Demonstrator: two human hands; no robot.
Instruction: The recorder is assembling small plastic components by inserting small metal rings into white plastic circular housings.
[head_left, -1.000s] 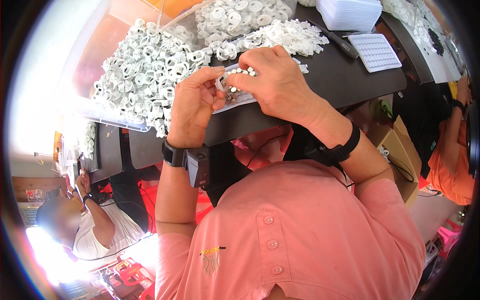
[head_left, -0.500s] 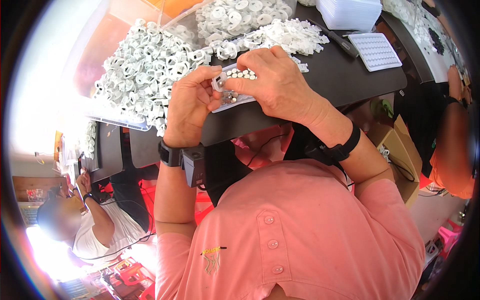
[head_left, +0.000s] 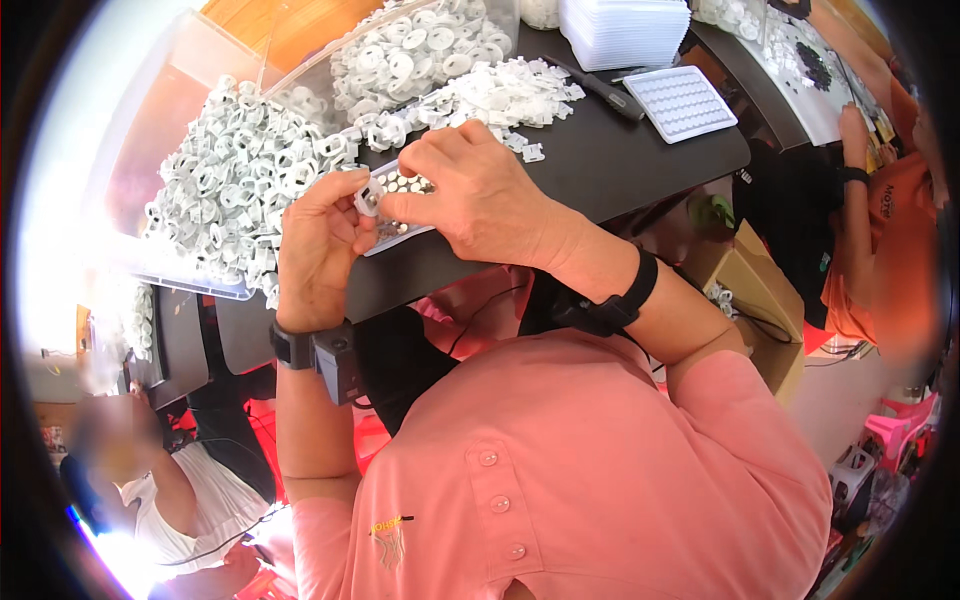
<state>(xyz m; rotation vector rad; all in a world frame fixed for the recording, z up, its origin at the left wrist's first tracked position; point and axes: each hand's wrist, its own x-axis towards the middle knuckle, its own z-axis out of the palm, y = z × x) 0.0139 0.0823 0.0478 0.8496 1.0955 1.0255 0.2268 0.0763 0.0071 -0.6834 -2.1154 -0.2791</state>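
My left hand pinches a small white plastic part between thumb and fingers, above the dark table. Its opening faces my right hand, whose thumb reaches the part's edge. The right fingers are curled in, and what they hold, if anything, is hidden. Beneath both hands lies a shallow white tray with small round silvery discs in it. The hands cover part of that tray.
A large heap of white plastic parts lies to the left. Behind it stands a clear bin of similar pieces, beside a pile of flat white pieces. A dark tool, ridged tray and stacked trays are farther right. Co-workers sit either side.
The whole view has shifted, so the table and hands appear farther left and lower. Both hands keep nearly the same pose around the white plastic part.
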